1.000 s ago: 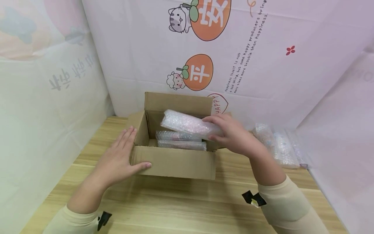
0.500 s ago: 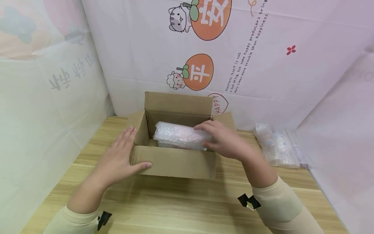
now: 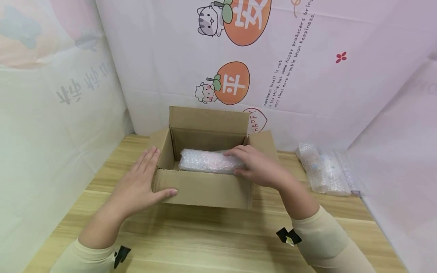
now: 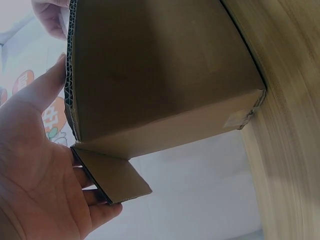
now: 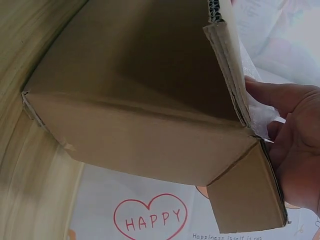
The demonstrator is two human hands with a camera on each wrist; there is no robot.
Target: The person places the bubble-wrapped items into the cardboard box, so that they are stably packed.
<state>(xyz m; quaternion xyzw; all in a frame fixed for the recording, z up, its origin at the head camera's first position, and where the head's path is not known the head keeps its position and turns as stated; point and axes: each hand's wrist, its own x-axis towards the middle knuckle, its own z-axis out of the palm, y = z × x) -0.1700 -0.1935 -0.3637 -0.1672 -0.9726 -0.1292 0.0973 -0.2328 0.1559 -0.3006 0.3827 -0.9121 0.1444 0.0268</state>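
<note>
An open cardboard box (image 3: 205, 189) stands on the wooden table with its flaps folded out. My left hand (image 3: 136, 189) rests against its left side, fingers straight along the left flap and thumb over the front flap. With thumb and fingers my right hand (image 3: 256, 165) grips the right end of a long bubble-wrapped package (image 3: 208, 160), which lies low across the inside of the box. What is in the wrap cannot be made out, apart from a pinkish tint. In the right wrist view, the right flap (image 5: 245, 190) partly hides that hand.
Several more bubble-wrapped packages (image 3: 324, 170) lie side by side on the table (image 3: 211, 239) at the right. A printed white cloth (image 3: 150, 68) hangs behind the box, and further white sheets close off both sides.
The right hand has lowered the bubble-wrapped package from above the box down into it, covering the smaller wrapped pieces seen there before. My left hand stays where it was.
</note>
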